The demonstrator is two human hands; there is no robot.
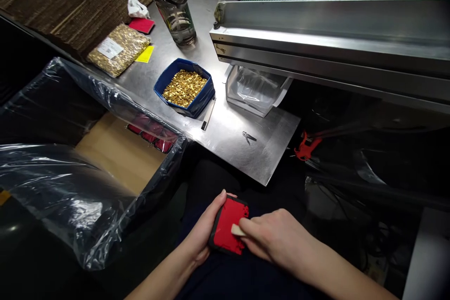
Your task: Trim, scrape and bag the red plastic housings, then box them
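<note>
Left hand (203,230) is clamped around a red-and-black case (225,221), seemingly so it is held steady under the pale stick (237,230) pinched by the right hand (272,235), a blue tray (203,102) of gold pieces (184,87) set beyond both on the tabletop (228,140).

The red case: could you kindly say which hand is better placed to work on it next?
Probably the right hand: it holds a pale strip over the case, which the left hand grips by one side.
</note>
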